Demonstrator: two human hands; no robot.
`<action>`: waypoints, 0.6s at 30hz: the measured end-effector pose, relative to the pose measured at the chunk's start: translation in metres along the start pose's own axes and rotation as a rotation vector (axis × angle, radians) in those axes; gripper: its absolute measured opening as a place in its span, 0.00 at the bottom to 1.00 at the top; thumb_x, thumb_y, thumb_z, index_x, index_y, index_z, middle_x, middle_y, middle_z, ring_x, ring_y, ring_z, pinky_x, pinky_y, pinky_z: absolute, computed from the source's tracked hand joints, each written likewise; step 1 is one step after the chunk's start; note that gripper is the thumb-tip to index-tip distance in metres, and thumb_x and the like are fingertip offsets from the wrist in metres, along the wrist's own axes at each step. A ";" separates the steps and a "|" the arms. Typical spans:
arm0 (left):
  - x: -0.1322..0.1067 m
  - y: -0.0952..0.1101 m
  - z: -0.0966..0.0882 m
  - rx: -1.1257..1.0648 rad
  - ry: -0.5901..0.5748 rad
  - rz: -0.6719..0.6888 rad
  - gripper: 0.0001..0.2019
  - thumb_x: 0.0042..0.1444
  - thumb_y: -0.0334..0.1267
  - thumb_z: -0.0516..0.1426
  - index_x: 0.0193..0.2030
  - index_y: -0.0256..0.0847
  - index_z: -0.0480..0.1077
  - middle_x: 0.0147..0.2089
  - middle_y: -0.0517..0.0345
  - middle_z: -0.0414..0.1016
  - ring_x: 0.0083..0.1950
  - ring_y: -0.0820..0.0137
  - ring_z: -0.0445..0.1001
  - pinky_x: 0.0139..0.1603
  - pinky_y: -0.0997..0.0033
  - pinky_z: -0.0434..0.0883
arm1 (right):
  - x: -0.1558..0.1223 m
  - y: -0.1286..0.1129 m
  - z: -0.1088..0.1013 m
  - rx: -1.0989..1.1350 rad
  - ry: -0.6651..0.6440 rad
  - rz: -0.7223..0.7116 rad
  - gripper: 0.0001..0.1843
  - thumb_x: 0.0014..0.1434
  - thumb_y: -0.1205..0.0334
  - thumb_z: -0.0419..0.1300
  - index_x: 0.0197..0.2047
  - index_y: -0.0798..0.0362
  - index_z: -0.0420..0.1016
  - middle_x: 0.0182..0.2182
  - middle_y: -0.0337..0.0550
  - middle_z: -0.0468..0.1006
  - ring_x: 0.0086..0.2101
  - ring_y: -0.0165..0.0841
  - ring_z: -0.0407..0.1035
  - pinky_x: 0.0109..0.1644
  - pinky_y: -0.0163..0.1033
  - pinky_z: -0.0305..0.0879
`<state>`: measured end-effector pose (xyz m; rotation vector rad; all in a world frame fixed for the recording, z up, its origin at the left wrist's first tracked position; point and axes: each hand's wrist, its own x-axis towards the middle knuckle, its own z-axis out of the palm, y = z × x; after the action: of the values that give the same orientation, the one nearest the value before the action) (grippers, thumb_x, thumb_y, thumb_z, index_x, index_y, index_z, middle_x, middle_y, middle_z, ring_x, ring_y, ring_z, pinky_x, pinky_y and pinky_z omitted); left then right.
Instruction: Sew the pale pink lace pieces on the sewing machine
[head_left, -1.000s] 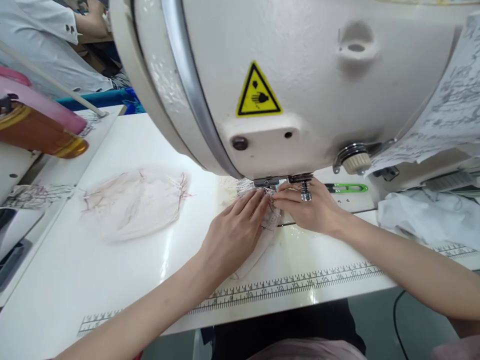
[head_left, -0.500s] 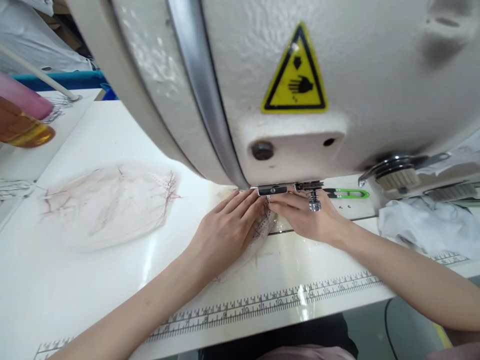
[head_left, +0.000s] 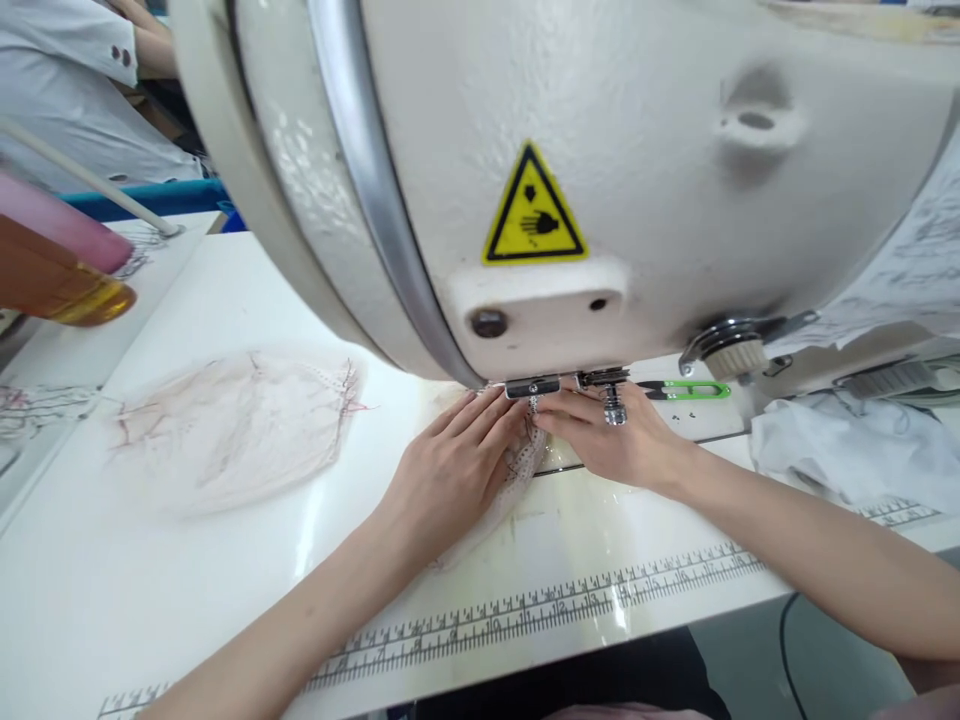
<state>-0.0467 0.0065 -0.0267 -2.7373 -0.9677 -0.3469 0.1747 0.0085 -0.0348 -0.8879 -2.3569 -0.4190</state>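
Lace-trimmed fabric [head_left: 527, 460] on table [head_left: 210, 290]. Left to right: second sheer piece [head_left: 232, 430], flat; left hand [head_left: 450, 460] outstretched flat over the fabric; sewing-machine head [head_left: 637, 170] above, blocking view; right hand [head_left: 622, 430] at fabric's right edge, grip unclear; green-handled thread snips [head_left: 699, 390]; crumpled white cloth [head_left: 855, 445].

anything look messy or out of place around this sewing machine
A little messy: loose threads straggle across the white surface at far left, and untrimmed-looking red thread ends stick out from the sheer fabric left of the left hand. Nothing looks spilled or broken.
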 end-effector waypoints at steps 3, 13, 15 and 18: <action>0.002 0.001 -0.001 -0.004 0.009 0.001 0.21 0.66 0.35 0.45 0.62 0.29 0.63 0.62 0.45 0.68 0.62 0.58 0.68 0.59 0.55 0.70 | -0.001 0.001 0.003 0.008 -0.032 0.002 0.14 0.60 0.74 0.53 0.41 0.50 0.77 0.42 0.32 0.80 0.41 0.31 0.72 0.42 0.40 0.63; -0.044 -0.011 -0.051 -0.021 0.012 0.217 0.28 0.60 0.59 0.51 0.56 0.38 0.70 0.53 0.49 0.76 0.46 0.55 0.74 0.36 0.56 0.71 | -0.003 0.001 -0.001 -0.035 -0.052 -0.021 0.12 0.59 0.74 0.55 0.41 0.50 0.75 0.42 0.32 0.80 0.37 0.30 0.70 0.50 0.40 0.58; -0.063 -0.007 -0.055 0.022 0.037 0.255 0.25 0.59 0.53 0.56 0.58 0.41 0.68 0.52 0.53 0.77 0.44 0.60 0.75 0.36 0.62 0.72 | -0.003 0.001 -0.002 -0.062 -0.079 -0.021 0.12 0.59 0.73 0.54 0.42 0.50 0.75 0.41 0.32 0.80 0.36 0.30 0.69 0.50 0.40 0.57; -0.075 0.003 -0.060 -0.063 0.038 0.077 0.21 0.60 0.30 0.55 0.60 0.45 0.65 0.53 0.56 0.77 0.47 0.67 0.76 0.40 0.70 0.73 | -0.004 0.000 -0.001 -0.082 -0.071 -0.006 0.14 0.59 0.73 0.52 0.42 0.51 0.75 0.39 0.32 0.81 0.36 0.30 0.68 0.50 0.40 0.56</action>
<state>-0.1102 -0.0570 0.0075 -2.8045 -0.8528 -0.4202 0.1773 0.0056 -0.0361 -0.9483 -2.4221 -0.4970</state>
